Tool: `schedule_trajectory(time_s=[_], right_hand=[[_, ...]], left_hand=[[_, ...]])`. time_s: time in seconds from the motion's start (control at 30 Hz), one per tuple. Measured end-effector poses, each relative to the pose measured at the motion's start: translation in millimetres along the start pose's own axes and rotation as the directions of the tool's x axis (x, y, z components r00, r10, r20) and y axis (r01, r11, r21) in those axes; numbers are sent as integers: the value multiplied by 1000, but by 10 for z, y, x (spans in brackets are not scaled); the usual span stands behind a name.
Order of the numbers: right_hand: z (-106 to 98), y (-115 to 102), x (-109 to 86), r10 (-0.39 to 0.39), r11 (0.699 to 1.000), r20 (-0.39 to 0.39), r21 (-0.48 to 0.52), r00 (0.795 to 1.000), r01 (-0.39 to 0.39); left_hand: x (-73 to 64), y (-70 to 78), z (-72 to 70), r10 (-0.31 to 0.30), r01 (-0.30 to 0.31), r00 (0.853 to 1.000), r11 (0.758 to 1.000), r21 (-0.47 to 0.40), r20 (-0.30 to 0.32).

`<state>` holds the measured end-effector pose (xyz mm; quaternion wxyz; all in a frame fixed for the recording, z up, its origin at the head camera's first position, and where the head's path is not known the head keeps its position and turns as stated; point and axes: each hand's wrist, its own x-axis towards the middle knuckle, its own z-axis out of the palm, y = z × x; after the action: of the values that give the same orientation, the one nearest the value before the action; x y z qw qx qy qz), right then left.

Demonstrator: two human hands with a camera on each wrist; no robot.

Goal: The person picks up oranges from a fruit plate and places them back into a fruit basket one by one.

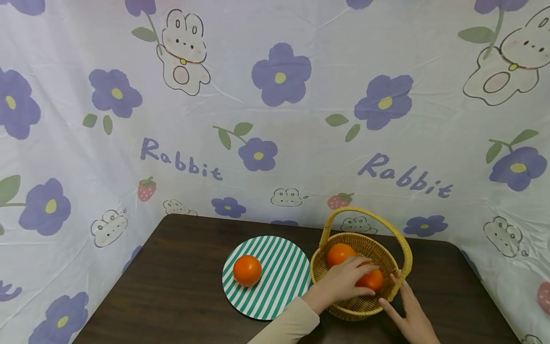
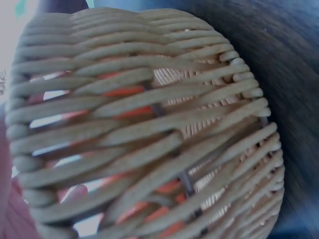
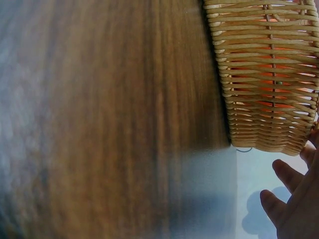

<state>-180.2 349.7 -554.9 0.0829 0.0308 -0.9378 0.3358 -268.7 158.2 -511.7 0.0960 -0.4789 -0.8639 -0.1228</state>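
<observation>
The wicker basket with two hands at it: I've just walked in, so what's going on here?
A person's left hand reaches into the wicker basket and grips an orange; whether it is lifted is hard to tell. The right hand touches the basket's right side, near the foot of the handle. A second orange lies in the basket, and a third orange sits on the striped round mat to the left.

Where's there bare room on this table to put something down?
Dark tabletop lies bare left of the striped mat and right of the basket, beyond the right hand. The mat is bare right of its orange. It's crowded at the basket: two more oranges inside, left hand over one, right hand at the rim.
</observation>
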Motion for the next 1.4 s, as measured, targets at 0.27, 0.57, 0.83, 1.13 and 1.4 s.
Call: schedule_trajectory(time_s=[0.27,0.57,0.83,1.13,1.4], right_hand=[[-5,-2,4,13,1000,12,-5,1000,-13],[7,0,2,6,1000,-1,-13,1000,-6],[10,-12,2,19,999,-1,-29,1000,-19],[24,8,3,-5,1000,-17,-13,1000,5],[22,25,16,8,1000,-9,-13,1000,-8]], left_hand=[[-111,-25,-28,-10,10,1000,1000,-20,-21],[-256,-59,-24,10,-11,997,1000,-6,-81],[-385,-83,-46,0,-5,992,999,-41,-129],[-535,-137,-59,9,-17,976,999,-36,-220],[-604,-174,-39,11,-29,964,998,-61,-267]])
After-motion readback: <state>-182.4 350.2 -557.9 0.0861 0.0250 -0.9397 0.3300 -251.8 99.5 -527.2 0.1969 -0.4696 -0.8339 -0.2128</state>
